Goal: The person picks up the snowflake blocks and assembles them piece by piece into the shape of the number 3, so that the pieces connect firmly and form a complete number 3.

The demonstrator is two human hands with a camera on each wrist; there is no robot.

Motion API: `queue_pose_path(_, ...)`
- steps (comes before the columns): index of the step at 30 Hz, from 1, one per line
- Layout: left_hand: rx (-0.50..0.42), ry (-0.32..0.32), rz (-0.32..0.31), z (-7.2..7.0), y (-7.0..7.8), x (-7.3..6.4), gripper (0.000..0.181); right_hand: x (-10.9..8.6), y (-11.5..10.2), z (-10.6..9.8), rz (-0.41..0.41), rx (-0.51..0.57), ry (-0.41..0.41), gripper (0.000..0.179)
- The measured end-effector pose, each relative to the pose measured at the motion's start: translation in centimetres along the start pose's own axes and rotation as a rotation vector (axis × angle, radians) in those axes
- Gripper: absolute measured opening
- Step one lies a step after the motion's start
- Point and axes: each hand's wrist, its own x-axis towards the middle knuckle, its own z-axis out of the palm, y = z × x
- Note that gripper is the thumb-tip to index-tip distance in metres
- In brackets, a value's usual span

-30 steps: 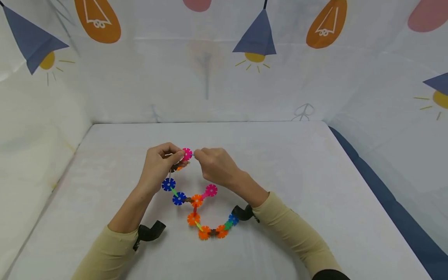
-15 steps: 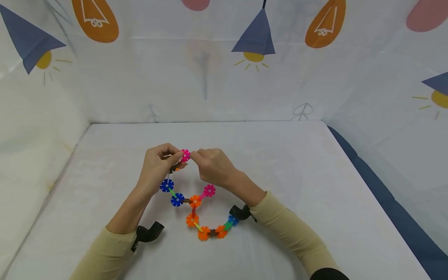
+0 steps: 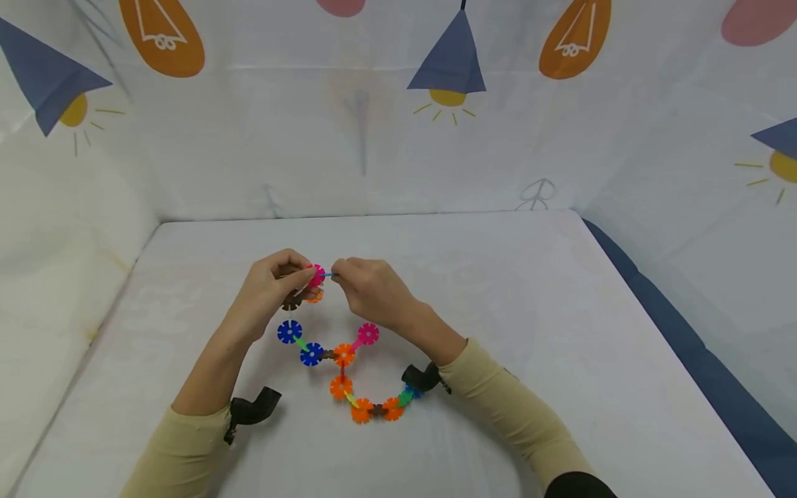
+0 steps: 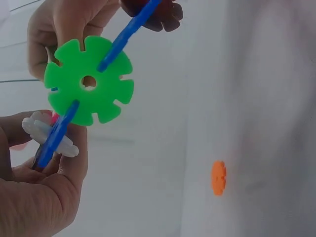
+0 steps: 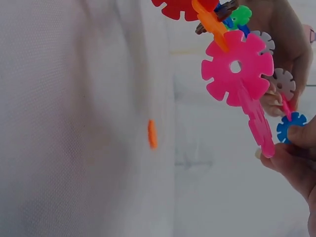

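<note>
My left hand (image 3: 264, 297) pinches a pink notched disc (image 3: 318, 275) at the upper end of a chain of interlocking plastic discs. From the right, my right hand (image 3: 382, 294) holds a blue notched disc (image 5: 291, 127), which shows edge-on in the head view right at the pink one. In the right wrist view a pink disc seen edge-on (image 5: 287, 106) meets that blue disc. Below my left hand the chain runs down through blue discs (image 3: 289, 332) and orange discs (image 3: 344, 355). A green disc (image 4: 89, 81) with blue ones slotted in fills the left wrist view's foreground.
The chain curves across the white table (image 3: 529, 311), with a pink disc (image 3: 368, 333) on a side branch. Its lower end passes under the black wrist camera mount (image 3: 422, 377) on my right arm. Another black mount (image 3: 254, 407) sits on my left wrist. A printed cloth wall stands behind.
Both hands have shifted a little left, and the pink disc has moved left with my left hand. More of the edge-on blue disc shows between the hands.
</note>
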Motion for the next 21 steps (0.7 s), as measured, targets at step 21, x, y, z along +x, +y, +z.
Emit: queue_pose_path(21, 0.124, -0.055, -0.027, -2.6, 0.0, -0.4, 0.034, -0.1, 2.2, 2.9, 0.264, 0.295, -0.166, 0.006)
